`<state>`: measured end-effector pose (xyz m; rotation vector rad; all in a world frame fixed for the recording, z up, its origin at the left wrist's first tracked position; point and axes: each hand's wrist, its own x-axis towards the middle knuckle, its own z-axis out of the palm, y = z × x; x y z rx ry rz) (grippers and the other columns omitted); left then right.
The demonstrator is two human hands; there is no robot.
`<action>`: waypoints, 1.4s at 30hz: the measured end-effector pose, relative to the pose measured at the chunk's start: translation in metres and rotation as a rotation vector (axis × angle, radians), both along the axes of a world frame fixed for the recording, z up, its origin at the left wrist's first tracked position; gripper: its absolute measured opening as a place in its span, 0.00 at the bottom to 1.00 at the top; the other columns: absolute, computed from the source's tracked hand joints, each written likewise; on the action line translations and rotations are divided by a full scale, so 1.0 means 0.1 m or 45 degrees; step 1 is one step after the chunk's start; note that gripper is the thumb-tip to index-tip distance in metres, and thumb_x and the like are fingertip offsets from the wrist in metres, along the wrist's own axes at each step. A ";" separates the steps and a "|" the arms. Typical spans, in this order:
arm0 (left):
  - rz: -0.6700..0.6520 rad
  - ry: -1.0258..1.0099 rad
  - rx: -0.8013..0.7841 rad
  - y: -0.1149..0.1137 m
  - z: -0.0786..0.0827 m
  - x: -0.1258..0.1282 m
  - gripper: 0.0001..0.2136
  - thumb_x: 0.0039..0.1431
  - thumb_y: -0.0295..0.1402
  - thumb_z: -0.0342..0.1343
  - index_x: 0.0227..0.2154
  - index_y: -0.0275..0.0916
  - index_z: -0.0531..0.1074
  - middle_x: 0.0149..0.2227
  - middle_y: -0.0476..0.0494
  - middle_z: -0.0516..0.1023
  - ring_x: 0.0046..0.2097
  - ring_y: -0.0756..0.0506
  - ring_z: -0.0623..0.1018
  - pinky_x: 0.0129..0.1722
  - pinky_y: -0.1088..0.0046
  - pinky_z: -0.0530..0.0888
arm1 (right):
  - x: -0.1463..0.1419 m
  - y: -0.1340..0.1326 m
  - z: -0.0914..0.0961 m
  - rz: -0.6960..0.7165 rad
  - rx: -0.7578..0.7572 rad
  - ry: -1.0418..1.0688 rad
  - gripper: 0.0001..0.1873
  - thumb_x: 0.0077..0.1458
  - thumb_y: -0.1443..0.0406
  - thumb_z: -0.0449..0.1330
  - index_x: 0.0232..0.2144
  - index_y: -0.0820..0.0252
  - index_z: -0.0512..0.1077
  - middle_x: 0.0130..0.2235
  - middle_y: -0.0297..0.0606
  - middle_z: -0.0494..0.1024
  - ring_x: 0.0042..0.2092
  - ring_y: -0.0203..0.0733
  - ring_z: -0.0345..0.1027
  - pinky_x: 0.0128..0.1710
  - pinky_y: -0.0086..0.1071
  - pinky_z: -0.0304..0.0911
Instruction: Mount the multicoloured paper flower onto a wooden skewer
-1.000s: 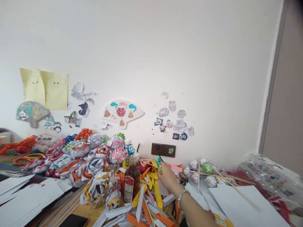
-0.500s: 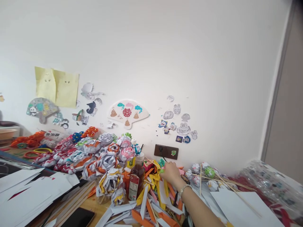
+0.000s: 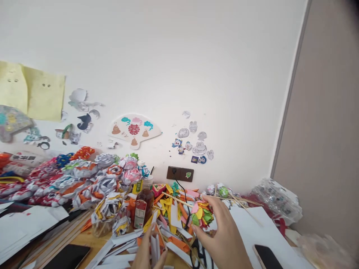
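My right hand (image 3: pixel 224 235) curves around a multicoloured folded-paper flower (image 3: pixel 202 215) in pink, yellow, orange and green, thumb below and fingers above. A thin wooden stick (image 3: pixel 178 200) runs leftward from the flower. My left hand (image 3: pixel 147 248) is at the lower middle, thumb and fingers apart over folded paper strips (image 3: pixel 176 246). White strips show between its fingers, apparently lying on the pile. A brown-liquid bottle (image 3: pixel 143 205) stands just beyond it. Black-handled scissors (image 3: pixel 198 254) lie partly hidden between the hands.
White and coloured paper flowers (image 3: pixel 108 186) crowd the left. A dark phone (image 3: pixel 67 257) lies in front; another phone (image 3: pixel 266 257) rests at right near white sheets (image 3: pixel 249 224). A black cord (image 3: pixel 183 190) hangs from the wall socket (image 3: pixel 179 174). Clear plastic packaging (image 3: pixel 277 201) sits far right.
My right hand has drawn back from near the socket and now has the multicoloured paper flower. My left hand has come into view. The camera view has turned right.
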<state>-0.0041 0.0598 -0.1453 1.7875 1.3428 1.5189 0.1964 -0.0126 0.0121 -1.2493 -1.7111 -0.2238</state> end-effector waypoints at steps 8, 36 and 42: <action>0.149 0.487 0.656 -0.11 0.36 -0.08 0.30 0.54 0.33 0.59 0.59 0.40 0.55 0.56 0.30 0.70 0.57 0.31 0.72 0.54 0.51 0.72 | 0.00 -0.28 0.22 0.188 0.227 -0.146 0.41 0.41 0.74 0.62 0.57 0.49 0.55 0.52 0.37 0.70 0.53 0.48 0.65 0.50 0.36 0.66; -0.327 -0.718 -0.134 -0.78 2.13 0.02 0.19 0.43 0.38 0.67 0.38 0.42 0.71 0.30 0.51 0.77 0.34 0.46 0.76 0.35 0.74 0.74 | 0.30 -0.43 0.43 0.411 -0.106 -0.137 0.11 0.60 0.61 0.54 0.44 0.54 0.70 0.48 0.40 0.74 0.51 0.45 0.67 0.49 0.35 0.65; -0.618 -0.851 -0.115 -0.80 2.22 -0.16 0.15 0.54 0.42 0.61 0.21 0.39 0.67 0.19 0.57 0.56 0.22 0.53 0.55 0.22 0.82 0.63 | 0.33 -0.26 0.29 0.281 -0.509 -0.027 0.11 0.57 0.62 0.54 0.42 0.52 0.71 0.47 0.37 0.73 0.47 0.47 0.67 0.45 0.36 0.63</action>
